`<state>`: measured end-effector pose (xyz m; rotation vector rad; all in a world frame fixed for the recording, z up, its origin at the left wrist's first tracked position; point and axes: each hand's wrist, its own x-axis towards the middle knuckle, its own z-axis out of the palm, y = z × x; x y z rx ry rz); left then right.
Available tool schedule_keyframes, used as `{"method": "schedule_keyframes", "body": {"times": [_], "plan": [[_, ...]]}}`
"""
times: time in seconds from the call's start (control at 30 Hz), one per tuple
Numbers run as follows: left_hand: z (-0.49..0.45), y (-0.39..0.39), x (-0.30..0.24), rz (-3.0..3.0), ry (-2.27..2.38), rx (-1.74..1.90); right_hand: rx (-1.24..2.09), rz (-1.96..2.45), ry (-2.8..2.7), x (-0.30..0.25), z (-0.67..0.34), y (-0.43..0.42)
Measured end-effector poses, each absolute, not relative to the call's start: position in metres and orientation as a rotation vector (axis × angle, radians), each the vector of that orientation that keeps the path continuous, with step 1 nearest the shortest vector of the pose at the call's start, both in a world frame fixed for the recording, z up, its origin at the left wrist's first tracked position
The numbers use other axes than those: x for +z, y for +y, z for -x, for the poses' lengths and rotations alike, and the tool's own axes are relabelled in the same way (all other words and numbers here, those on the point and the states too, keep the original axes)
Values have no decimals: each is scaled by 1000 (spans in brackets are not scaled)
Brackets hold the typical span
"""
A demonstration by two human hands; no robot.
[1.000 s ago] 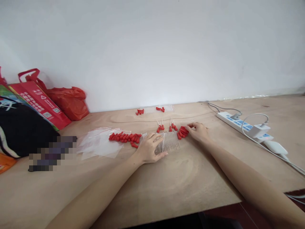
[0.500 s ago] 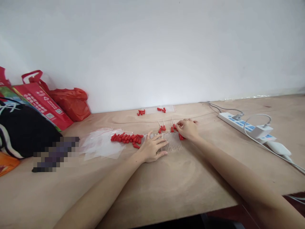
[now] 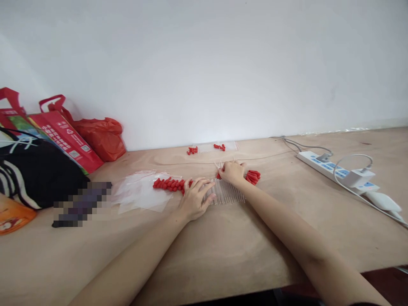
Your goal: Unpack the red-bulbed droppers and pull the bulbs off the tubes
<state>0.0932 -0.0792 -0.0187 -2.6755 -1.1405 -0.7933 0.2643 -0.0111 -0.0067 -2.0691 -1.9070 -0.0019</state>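
A row of clear thin tubes lies on the wooden table. My left hand rests flat on the row's left end, fingers spread. My right hand is curled just behind the row, over a few tubes fitted with red caps; what its fingers hold is hidden. A pile of loose red caps lies left of my left hand. A smaller pile of red caps lies right of my right hand.
Clear plastic bags lie left of the caps. Two small bags with red caps sit by the wall. Red bags and a black bag stand at the left. A white power strip with cables lies at the right.
My right hand has moved left from the right-hand cap pile to the capped tubes behind the row. My left hand has stayed on the tubes.
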Motion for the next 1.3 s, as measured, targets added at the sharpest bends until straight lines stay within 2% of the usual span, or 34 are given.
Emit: {"method": "schedule_keyframes", "body": {"times": [0.2,0.43,0.53,0.8,1.3], "plan": [[-90,-77,-20,2510,-1207,-842,-24,1965,-1859,-4,-273,-30],[-100,-82,-18,2366,-1031,-846,-173,1288,-2105,-16,-312,-90],[-106,-88,-18,2411,-918,-837,-189,1136,-2118,-25,-316,-106],[-98,-99,-17,2476,-857,-802,-302,1013,-2218,-32,-306,-112],[-86,-100,-16,2533,-885,-885,-286,967,-2248,-31,-313,-115]]}}
